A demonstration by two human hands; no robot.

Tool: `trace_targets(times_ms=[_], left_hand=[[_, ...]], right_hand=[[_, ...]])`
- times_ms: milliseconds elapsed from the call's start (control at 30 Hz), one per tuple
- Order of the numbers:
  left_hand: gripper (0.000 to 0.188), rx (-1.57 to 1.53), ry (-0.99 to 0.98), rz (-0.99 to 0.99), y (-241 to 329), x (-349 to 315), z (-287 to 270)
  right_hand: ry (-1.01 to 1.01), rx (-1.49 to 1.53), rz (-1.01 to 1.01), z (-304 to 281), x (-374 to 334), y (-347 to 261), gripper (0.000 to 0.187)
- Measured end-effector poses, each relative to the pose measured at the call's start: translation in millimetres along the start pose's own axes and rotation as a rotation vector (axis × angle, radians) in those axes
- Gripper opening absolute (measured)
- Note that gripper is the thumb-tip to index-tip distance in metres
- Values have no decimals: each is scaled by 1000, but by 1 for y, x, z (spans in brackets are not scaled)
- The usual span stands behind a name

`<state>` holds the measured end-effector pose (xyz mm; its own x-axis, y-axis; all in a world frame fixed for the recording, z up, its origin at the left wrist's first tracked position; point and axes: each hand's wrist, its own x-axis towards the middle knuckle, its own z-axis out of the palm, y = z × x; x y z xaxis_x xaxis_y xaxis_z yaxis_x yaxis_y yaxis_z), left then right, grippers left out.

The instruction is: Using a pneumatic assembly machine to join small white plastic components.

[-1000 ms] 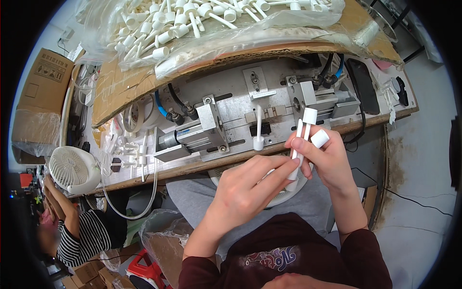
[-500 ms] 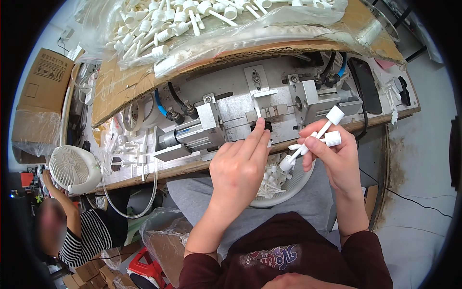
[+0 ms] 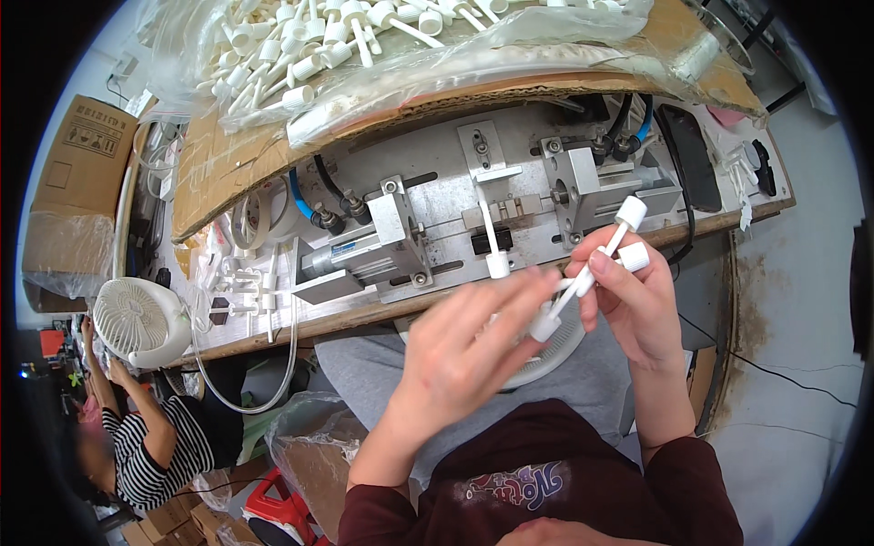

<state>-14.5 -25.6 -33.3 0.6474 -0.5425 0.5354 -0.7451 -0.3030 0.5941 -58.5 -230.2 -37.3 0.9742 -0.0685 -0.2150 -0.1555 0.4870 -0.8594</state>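
Several white sticks with ribbed caps [image 3: 632, 213] are pinched in my right hand [image 3: 628, 300], some caps pointing up and one down. My left hand [image 3: 464, 346] is beside them, its fingertips blurred around the lowest cap [image 3: 544, 326]; whether they grip it I cannot make out. Another white capped stick [image 3: 492, 238] stands in the metal fixture [image 3: 505, 211], its cap toward me and untouched by either hand. Two metal cylinder clamps, the left one [image 3: 373, 246] and the right one [image 3: 592, 187], flank the fixture.
A white basket [image 3: 555, 359] sits on my lap, partly hidden by my left hand. A cardboard shelf [image 3: 228, 182] carrying a heap of white capped sticks [image 3: 337, 36] overhangs the bench. A white fan [image 3: 137, 314], a hose and a dark phone [image 3: 689, 155] are nearby. Another person works at far left.
My left hand has moved away from the fixture toward the pieces in my right hand, uncovering the stick's cap there. My right hand has stayed nearly in place, still holding its pieces.
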Motion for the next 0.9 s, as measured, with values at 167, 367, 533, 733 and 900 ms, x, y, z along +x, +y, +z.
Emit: trace_targets(times_ms=[167, 367, 533, 733, 900], left_hand=[[44, -135, -21, -30, 11, -13, -5], [32, 106, 116, -219, -2, -16, 10], [29, 440, 30, -87, -13, -8, 19], [30, 507, 2, -65, -16, 2, 15], [32, 502, -4, -83, -16, 2, 13]], right_hand=[[-58, 100, 0, 7, 5, -1, 28], [110, -192, -284, 4, 3, 3, 23], [85, -289, -357, 7, 0, 6, 24], [167, -457, -482, 11, -5, 7, 24], [171, -983, -901, 2, -2, 7, 26]])
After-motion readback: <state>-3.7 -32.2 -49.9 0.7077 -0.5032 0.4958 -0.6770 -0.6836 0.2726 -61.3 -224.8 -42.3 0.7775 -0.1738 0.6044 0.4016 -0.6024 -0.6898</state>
